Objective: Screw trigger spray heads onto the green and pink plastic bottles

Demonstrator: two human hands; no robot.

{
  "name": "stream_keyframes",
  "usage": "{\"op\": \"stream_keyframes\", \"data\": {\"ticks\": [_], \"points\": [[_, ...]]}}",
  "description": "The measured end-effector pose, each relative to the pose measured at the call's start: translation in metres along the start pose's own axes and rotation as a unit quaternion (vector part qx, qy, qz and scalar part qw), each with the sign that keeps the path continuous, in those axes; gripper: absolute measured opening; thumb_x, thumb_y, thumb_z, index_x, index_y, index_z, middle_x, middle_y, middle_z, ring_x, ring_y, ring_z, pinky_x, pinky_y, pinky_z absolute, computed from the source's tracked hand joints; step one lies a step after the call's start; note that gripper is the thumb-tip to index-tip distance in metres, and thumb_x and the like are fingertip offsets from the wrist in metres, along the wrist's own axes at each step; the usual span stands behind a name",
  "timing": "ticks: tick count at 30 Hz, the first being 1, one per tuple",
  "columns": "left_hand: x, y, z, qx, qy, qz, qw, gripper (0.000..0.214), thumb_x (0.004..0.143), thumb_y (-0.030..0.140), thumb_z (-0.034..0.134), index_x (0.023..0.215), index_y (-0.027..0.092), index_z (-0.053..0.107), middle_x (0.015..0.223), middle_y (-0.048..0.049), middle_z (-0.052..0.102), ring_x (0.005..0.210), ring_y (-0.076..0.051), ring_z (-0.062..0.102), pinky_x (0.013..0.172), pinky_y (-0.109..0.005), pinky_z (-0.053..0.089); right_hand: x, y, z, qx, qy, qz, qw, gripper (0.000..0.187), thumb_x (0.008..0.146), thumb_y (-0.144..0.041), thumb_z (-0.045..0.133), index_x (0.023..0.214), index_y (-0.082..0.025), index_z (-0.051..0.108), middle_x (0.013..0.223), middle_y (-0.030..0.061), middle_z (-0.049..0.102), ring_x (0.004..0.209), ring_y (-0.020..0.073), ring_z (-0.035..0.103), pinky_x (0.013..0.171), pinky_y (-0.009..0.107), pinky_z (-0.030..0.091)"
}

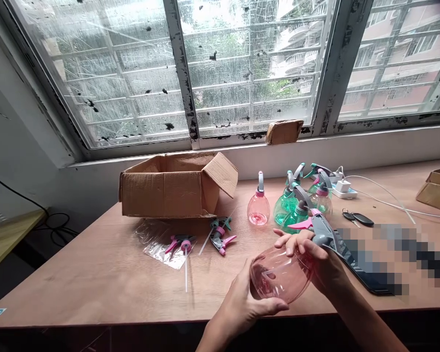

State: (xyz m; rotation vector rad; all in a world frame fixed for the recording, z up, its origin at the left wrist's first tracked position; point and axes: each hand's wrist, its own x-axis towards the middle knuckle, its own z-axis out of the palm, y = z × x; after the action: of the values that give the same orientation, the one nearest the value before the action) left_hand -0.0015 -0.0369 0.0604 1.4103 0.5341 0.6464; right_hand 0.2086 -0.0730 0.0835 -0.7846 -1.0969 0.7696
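A clear pink spray bottle (284, 276) is tilted above the table's front edge, its spray head (322, 229) with a pink trigger pointing up and right. My left hand (242, 298) cups the bottle's base, thumb along the underside. Around the neck, just below the spray head, my right hand (308, 249) has its fingers closed; the neck itself is hidden by them. Behind them stand a pink spray bottle (258, 208) and several green spray bottles (285, 205). Loose spray heads (220, 237) with thin tubes lie left of my hands.
An opened cardboard box (161, 195) stands at the back left, with a clear plastic bag (157, 244) before it. Car keys (362, 219), a power strip (344, 191) with white cables and a dark flat device (374, 274) lie to the right. Another carton (438, 193) is at far right.
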Motion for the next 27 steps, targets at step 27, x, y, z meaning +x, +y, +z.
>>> {"op": "stream_keyframes", "data": {"ticks": [27], "points": [[0.007,-0.016,0.013,0.513,0.132,0.003,0.848,0.086,0.105,0.05,0.057,0.167,-0.001,0.026,0.176,-0.0291,0.026,0.166,-0.042,0.025,0.133,-0.064,0.028,-0.005,0.04,0.003,-0.408,-0.044,-0.111,0.905,0.068,0.092,-0.059,0.078,0.144,-0.027,0.047,0.133,0.0139,0.061,0.127,0.037,0.061,0.116,0.059,0.05]]}}
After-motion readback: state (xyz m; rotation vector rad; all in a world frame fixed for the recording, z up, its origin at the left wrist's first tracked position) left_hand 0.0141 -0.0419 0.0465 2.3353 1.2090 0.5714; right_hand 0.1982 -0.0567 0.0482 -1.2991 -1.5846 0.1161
